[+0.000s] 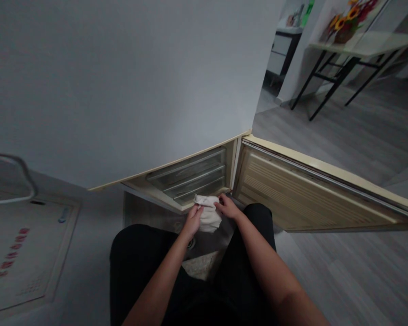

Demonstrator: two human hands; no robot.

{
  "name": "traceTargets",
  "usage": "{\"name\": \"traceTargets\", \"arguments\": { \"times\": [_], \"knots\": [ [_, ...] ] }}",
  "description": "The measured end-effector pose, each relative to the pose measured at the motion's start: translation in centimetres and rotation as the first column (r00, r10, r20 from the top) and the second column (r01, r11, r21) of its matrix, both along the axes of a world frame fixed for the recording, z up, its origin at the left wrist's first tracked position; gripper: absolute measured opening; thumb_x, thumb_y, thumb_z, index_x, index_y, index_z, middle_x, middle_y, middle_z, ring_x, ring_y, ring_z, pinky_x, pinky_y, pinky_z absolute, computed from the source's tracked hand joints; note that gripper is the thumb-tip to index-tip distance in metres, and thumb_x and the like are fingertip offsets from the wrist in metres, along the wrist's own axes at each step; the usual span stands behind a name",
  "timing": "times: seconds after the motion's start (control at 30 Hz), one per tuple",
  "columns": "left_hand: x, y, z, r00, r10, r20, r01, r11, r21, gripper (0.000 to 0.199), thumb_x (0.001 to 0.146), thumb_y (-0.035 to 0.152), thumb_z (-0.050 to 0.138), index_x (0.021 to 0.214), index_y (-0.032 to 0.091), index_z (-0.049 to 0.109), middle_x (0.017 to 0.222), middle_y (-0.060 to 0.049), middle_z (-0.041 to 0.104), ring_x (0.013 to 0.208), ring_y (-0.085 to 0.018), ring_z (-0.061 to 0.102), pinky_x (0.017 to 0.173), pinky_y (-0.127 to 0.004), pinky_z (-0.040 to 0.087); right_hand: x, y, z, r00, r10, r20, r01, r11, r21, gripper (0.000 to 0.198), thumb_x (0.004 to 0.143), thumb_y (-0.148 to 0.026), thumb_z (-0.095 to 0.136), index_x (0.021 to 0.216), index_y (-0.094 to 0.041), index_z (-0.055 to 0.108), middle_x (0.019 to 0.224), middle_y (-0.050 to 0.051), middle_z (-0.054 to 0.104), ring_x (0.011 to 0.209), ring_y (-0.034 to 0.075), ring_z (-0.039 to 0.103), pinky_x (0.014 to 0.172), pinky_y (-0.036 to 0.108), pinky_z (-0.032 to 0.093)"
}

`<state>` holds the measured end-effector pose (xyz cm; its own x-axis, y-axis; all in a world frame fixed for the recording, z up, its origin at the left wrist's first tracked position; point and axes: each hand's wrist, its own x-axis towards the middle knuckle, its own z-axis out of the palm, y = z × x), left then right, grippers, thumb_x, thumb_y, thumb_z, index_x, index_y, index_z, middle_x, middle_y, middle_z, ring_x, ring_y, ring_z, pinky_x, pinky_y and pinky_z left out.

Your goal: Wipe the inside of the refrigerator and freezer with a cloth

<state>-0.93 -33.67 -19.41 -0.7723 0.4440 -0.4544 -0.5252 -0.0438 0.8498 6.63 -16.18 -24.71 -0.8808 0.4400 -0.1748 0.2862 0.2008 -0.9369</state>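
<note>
Between my knees, both hands hold a white cloth (209, 218), bunched and partly folded at the top. My left hand (193, 219) pinches its left edge, thumb on top. At its upper right corner, my right hand (227, 206) grips the fabric with bent fingers. Just beyond the cloth is the low opening of a freezer compartment (193, 174) with clear-fronted, ribbed drawers inside. Its cream door (313, 190) stands swung out to the right, showing the ribbed inner panel. The fingertips under the cloth are hidden.
A large pale flat surface (139, 81) rises above the compartment. On the left are a white wall panel with red lettering (27, 253) and a metal loop frame (23, 174). Grey wood-look floor (343, 271) extends right, toward a table (370, 45) bearing sunflowers (347, 22).
</note>
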Motion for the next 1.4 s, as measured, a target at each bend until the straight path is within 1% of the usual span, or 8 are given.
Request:
{"name": "traceTargets", "arguments": {
  "times": [0.17, 0.37, 0.5, 0.63, 0.8, 0.97, 1.23, 1.4],
  "knots": [
    [0.3, -0.3, 1.2, 0.97, -0.242, -0.012, 0.242, 0.97, -0.001, 0.036, 0.076, 0.015, 0.081, 0.11, 0.021, 0.073, 0.104, -0.006, 0.076, 0.101, -0.022, 0.071, 0.083, -0.024, 0.055, -1.4, -0.5, 0.4, 0.999, 0.032, -0.039, -0.029, 0.998, 0.062, 0.006, 0.081, -0.02, 0.06, 0.076, -0.019, 0.057, 0.077, 0.001, 0.064, 0.075, 0.017, 0.057, 0.073, 0.025, 0.043],
    [-0.7, -1.2, 0.1, 0.974, 0.0, -0.227, -0.003, 1.0, -0.014, 0.092, 0.057, -0.004, 0.084, 0.138, 0.026, 0.054, 0.118, -0.004, 0.07, 0.103, -0.015, 0.069, 0.095, -0.022, 0.05, -3.0, -2.6, 0.5, 0.926, 0.358, -0.117, -0.343, 0.93, 0.13, 0.016, 0.086, -0.013, 0.056, 0.073, -0.017, 0.066, 0.073, 0.0, 0.067, 0.073, 0.015, 0.06, 0.07, 0.022, 0.041],
    [-2.5, -2.5, -0.4, 0.925, -0.16, -0.346, 0.098, 0.977, -0.19, 0.058, 0.049, -0.008, 0.08, 0.1, 0.019, 0.073, 0.096, -0.003, 0.068, 0.091, -0.018, 0.066, 0.088, -0.024, 0.051, -3.4, -3.2, 0.5, 0.916, 0.382, -0.12, -0.36, 0.917, 0.17, 0.017, 0.089, -0.013, 0.058, 0.076, -0.017, 0.068, 0.078, 0.002, 0.069, 0.074, 0.015, 0.06, 0.07, 0.022, 0.041],
    [-4.0, -3.5, -0.2, 0.889, -0.135, -0.438, 0.014, 0.963, -0.27, 0.035, 0.047, -0.01, 0.076, 0.06, 0.019, 0.062, 0.093, -0.004, 0.06, 0.099, -0.021, 0.061, 0.09, -0.022, 0.049, -3.3, -2.6, 0.6, 0.985, 0.16, -0.059, -0.142, 0.962, 0.234, 0.022, 0.097, -0.024, 0.058, 0.076, -0.019, 0.065, 0.079, 0.004, 0.068, 0.074, 0.017, 0.059, 0.071, 0.025, 0.041],
    [-4.5, -4.1, 0.3, 0.837, -0.249, -0.487, 0.09, 0.941, -0.327, 0.029, 0.058, 0.0, 0.072, 0.059, 0.021, 0.053, 0.077, 0.001, 0.061, 0.081, -0.017, 0.059, 0.077, -0.022, 0.046, -2.9, -1.5, 0.7, 0.964, -0.266, -0.018, 0.264, 0.945, 0.192, 0.027, 0.103, -0.039, 0.049, 0.086, -0.022, 0.061, 0.085, 0.007, 0.064, 0.079, 0.02, 0.058, 0.073, 0.028, 0.043],
    [-4.1, -2.7, 0.2, 0.828, -0.252, -0.501, 0.087, 0.94, -0.33, 0.019, 0.071, 0.009, 0.066, 0.083, 0.023, 0.067, 0.078, 0.002, 0.065, 0.077, -0.018, 0.06, 0.074, -0.023, 0.047, -2.4, -3.2, 1.3, 0.902, -0.406, -0.148, 0.429, 0.879, 0.206, 0.015, 0.098, -0.036, 0.05, 0.092, -0.022, 0.055, 0.09, 0.006, 0.06, 0.087, 0.021, 0.057, 0.083, 0.032, 0.046],
    [-3.1, -1.1, 0.1, 0.803, -0.257, -0.538, 0.068, 0.936, -0.346, 0.014, 0.075, 0.018, 0.071, 0.087, 0.025, 0.071, 0.084, 0.0, 0.071, 0.082, -0.02, 0.063, 0.076, -0.025, 0.048, -2.1, -7.1, 1.1, 0.986, 0.138, -0.096, -0.141, 0.99, -0.027, 0.011, 0.085, -0.011, 0.058, 0.079, -0.021, 0.057, 0.076, -0.001, 0.063, 0.073, 0.015, 0.059, 0.076, 0.026, 0.05],
    [-1.2, -1.1, 1.2, 0.774, -0.424, -0.47, 0.251, 0.887, -0.388, 0.02, 0.076, 0.015, 0.075, 0.093, 0.025, 0.078, 0.084, -0.002, 0.074, 0.082, -0.022, 0.065, 0.078, -0.025, 0.049, -4.1, -6.4, 1.4, 0.998, -0.011, -0.056, 0.005, 0.993, -0.116, 0.024, 0.077, 0.004, 0.062, 0.066, -0.019, 0.063, 0.072, -0.001, 0.07, 0.073, 0.015, 0.067, 0.075, 0.025, 0.059]
  ]
}}
